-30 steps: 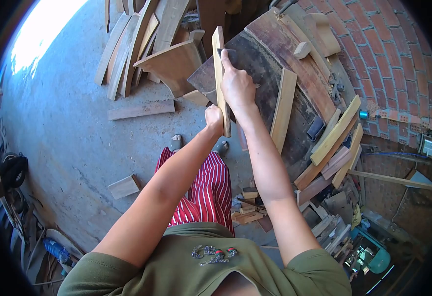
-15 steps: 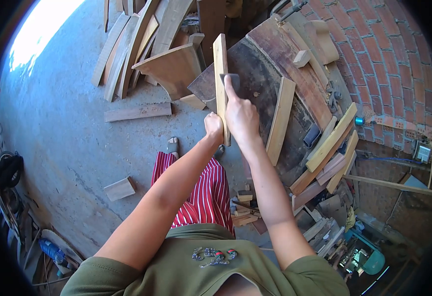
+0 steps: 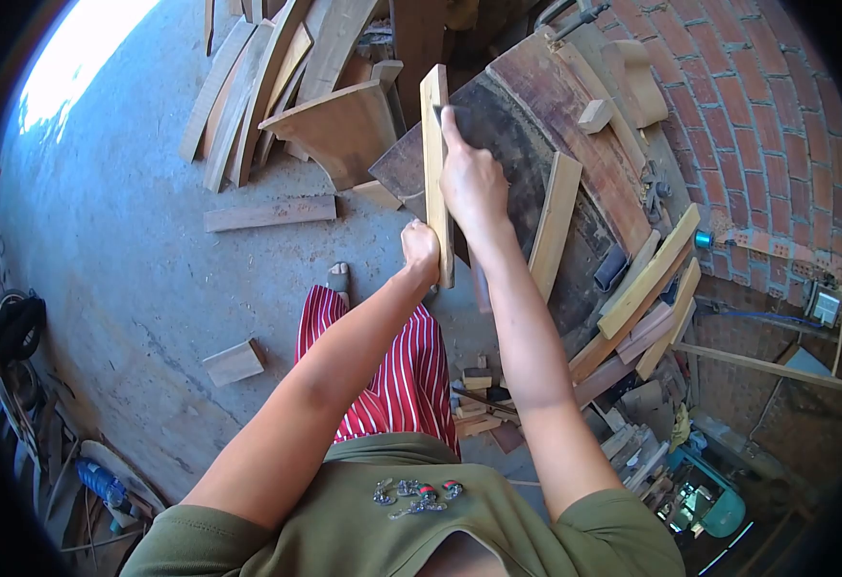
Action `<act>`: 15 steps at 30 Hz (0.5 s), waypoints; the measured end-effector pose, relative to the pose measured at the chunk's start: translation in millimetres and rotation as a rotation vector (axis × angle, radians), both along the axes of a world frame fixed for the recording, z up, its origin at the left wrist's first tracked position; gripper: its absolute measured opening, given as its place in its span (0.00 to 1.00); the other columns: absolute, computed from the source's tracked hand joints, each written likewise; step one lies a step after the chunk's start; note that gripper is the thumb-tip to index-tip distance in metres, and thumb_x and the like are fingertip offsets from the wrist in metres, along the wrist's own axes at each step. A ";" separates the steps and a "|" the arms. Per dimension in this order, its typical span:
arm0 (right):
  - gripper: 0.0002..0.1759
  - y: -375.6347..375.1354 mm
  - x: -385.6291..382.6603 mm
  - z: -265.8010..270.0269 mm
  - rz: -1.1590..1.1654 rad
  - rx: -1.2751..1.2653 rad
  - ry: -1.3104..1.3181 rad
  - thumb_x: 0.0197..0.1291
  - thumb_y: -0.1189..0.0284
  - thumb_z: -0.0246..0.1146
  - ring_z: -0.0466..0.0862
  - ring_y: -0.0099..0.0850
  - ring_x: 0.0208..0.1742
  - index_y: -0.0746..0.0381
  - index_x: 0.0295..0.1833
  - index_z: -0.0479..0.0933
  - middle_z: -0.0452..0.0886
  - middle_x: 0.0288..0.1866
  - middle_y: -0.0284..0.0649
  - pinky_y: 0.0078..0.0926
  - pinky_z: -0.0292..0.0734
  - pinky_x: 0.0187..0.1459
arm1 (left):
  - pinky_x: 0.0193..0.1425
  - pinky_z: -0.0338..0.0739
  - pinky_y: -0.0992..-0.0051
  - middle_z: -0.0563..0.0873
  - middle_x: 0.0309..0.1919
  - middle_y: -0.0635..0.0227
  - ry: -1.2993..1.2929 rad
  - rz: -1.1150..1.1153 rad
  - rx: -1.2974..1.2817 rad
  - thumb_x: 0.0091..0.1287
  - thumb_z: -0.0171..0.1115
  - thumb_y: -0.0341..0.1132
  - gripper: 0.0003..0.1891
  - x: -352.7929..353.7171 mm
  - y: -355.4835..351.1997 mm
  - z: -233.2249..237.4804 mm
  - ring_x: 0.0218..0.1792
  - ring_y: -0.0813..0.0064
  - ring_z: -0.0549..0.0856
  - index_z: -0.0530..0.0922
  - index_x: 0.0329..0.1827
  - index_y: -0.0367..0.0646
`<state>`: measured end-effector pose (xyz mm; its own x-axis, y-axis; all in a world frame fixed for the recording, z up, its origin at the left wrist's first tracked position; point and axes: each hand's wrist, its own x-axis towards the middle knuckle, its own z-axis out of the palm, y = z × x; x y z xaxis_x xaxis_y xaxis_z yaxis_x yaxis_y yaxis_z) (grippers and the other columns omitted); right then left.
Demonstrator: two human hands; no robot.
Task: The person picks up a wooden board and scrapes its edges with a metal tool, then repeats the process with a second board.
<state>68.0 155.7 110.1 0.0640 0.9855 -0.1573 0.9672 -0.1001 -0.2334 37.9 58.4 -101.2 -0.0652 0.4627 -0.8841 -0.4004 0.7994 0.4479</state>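
A long, pale wooden board [image 3: 434,163] stands on its edge ahead of me, reaching over the dark worktable [image 3: 498,125]. My left hand [image 3: 421,244] is closed around its near end from the left. Along the board's right side, my right hand [image 3: 476,188] grips a dark grey flat piece [image 3: 462,119] pressed to the wood. Its index finger stretches forward over that piece; the other fingers are curled under. What the dark piece is made of I cannot tell. Another pale board [image 3: 557,216] lies on the worktable to the right of my right hand.
Curved planks [image 3: 238,125] and a carved wooden panel [image 3: 334,135] lean at the back left. Loose boards [image 3: 647,279] are stacked at the right, near a brick wall [image 3: 757,125]. A short plank [image 3: 269,213] and a wood block [image 3: 234,364] lie on the concrete floor.
My right hand has slid forward along the board with the dark piece, toward the far end. My left hand keeps its hold at the near end.
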 end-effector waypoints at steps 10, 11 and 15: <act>0.36 -0.6 -1.4 5.6 -0.009 -0.090 0.003 0.64 0.74 0.53 0.86 0.58 0.40 0.44 0.78 0.60 0.83 0.32 0.62 0.57 0.81 0.44 | 0.52 0.77 0.54 0.83 0.50 0.45 -0.040 -0.050 -0.086 0.78 0.39 0.40 0.22 -11.0 13.3 50.8 0.50 0.54 0.84 0.76 0.57 0.30; 0.35 16.7 -0.9 3.4 -0.010 -0.050 0.013 0.64 0.74 0.53 0.86 0.58 0.40 0.45 0.77 0.61 0.83 0.32 0.61 0.56 0.81 0.44 | 0.52 0.78 0.53 0.83 0.51 0.46 0.029 -0.084 -0.120 0.78 0.39 0.40 0.22 -11.8 16.0 63.5 0.50 0.53 0.84 0.75 0.59 0.31; 0.34 51.5 -0.4 -6.9 -0.019 0.037 0.035 0.63 0.74 0.54 0.86 0.58 0.40 0.45 0.76 0.62 0.84 0.32 0.59 0.55 0.82 0.44 | 0.53 0.78 0.54 0.83 0.51 0.47 -0.007 -0.013 -0.079 0.78 0.39 0.40 0.22 -7.3 10.3 32.3 0.49 0.54 0.84 0.74 0.62 0.32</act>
<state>67.7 207.2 103.2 0.0782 0.9893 -0.1230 0.9562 -0.1093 -0.2714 30.6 68.7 -68.9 -0.0535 0.3920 -0.9184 -0.3927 0.8374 0.3803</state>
